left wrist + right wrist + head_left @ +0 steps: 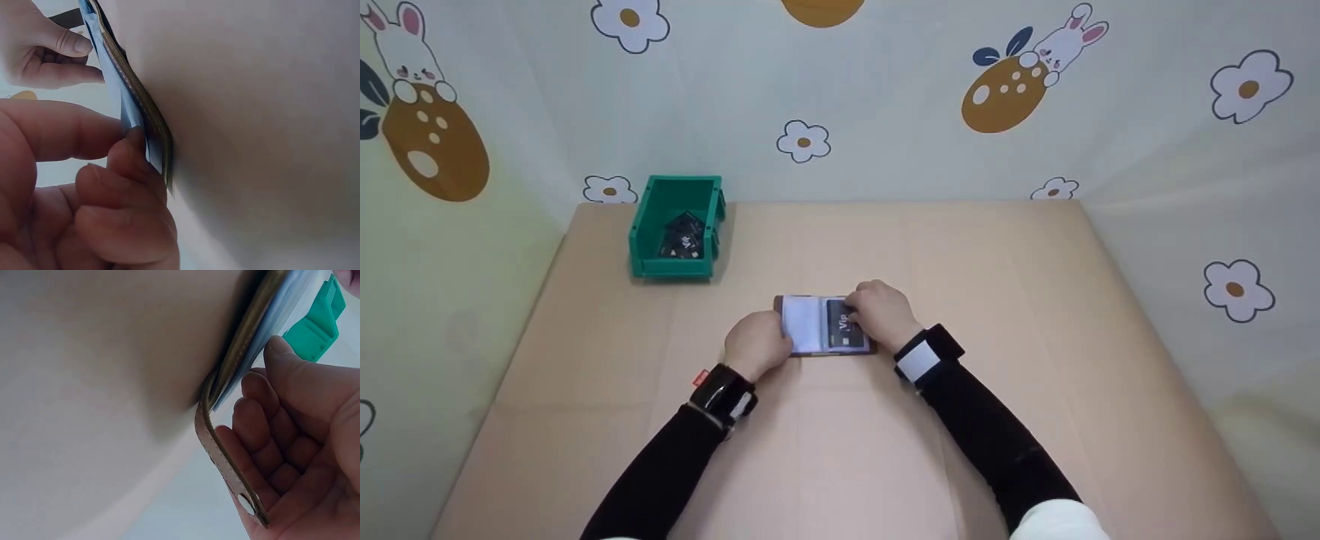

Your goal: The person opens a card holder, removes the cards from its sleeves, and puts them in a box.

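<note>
An open card wallet (pixel 803 324) with a brown cover and clear plastic sleeves lies at the middle of the table. In its right-hand sleeve area shows a black card (pixel 835 336) marked "Vip". My left hand (pixel 755 345) pinches the left edge of the wallet between thumb and curled fingers; the left wrist view shows the grip close up. At the opposite side, my right hand (pixel 883 311) holds the wallet's right edge, its thumb and bent forefinger over the card's upper part. In the right wrist view a strap (pixel 222 458) with a metal snap hangs out beside the curled fingers.
A green bin (pixel 671 268) with several black cards (pixel 684 236) stands at the table's back left. The tan table (pixel 997 300) runs back to a cloth wall (pixel 885 112) printed with flowers and rabbits, and cloth also hangs at both sides.
</note>
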A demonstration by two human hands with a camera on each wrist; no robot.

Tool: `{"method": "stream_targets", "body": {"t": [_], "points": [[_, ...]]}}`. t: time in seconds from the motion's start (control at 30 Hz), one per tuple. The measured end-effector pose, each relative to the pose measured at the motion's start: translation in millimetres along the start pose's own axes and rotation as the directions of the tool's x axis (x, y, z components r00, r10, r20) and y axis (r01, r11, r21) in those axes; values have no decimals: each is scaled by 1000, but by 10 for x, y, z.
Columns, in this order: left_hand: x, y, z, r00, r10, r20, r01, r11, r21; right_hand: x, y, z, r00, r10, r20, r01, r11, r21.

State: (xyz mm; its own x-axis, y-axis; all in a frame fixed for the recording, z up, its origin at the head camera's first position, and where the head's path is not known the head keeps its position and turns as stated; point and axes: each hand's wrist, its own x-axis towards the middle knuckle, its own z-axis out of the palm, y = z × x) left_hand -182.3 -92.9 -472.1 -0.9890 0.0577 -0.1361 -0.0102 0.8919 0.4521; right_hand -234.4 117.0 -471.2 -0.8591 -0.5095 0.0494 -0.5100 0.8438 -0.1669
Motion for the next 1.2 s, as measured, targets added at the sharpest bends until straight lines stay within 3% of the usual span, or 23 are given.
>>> {"method": "stream_targets", "body": {"t": [0.47, 1.2], "points": [[25, 10, -14, 1000, -25, 4, 25, 999, 26, -3, 6, 10, 1000, -8, -10, 8, 1000, -5], [34, 29, -35, 999, 23, -26, -21, 997, 69, -2, -8, -7, 1000, 6, 15, -6, 1000, -17]]}}
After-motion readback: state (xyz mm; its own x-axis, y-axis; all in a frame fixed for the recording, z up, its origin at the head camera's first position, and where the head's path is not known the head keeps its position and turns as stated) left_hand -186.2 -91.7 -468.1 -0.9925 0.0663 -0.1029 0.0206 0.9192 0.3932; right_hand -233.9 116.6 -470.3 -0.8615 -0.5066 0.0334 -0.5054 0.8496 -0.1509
